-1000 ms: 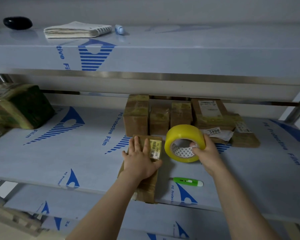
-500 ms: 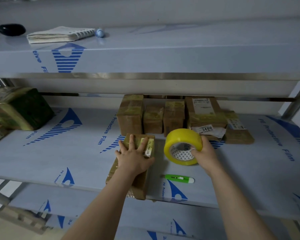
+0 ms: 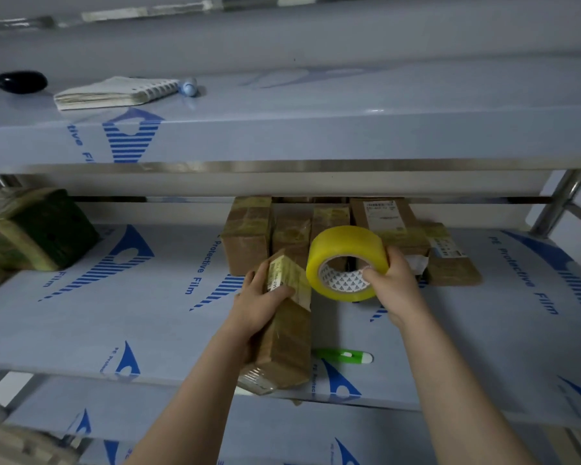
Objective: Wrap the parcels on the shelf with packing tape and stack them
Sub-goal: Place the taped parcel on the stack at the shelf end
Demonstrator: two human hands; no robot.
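— what's in the hands right now?
— the left hand (image 3: 260, 302) is curled round the far end of a long brown cardboard parcel (image 3: 285, 344) banded with yellowish tape, thumb pressed on its small white label. that parcel lies just left of the green plastic cutter (image 3: 344, 356). it's tipped up at the far end, and its near end pokes out past the front edge of the film-covered steel shelf (image 3: 148, 323).
— and the other?
— the right hand (image 3: 391, 283) grips a fat roll of yellow packing tape (image 3: 342, 260), thumb hooked in the core, fingers over the rim. it hangs off the shelf, beyond the cutter, right up against the parcel's raised end. whether a loose tape end is stuck down, i can't tell.
— what worries you?
— the overhang. if the left grip slackens while the roll pulls, i'd guess the parcel slides off the front. the cutter lies so near that a swing of the parcel could knock it over the edge too. and tape drawn at a slant may fold on itself or go on crooked.
— the rest?
— a row of taped brown boxes (image 3: 249, 236) stands well beyond the cutter, at the back. finished or not, i can't say.
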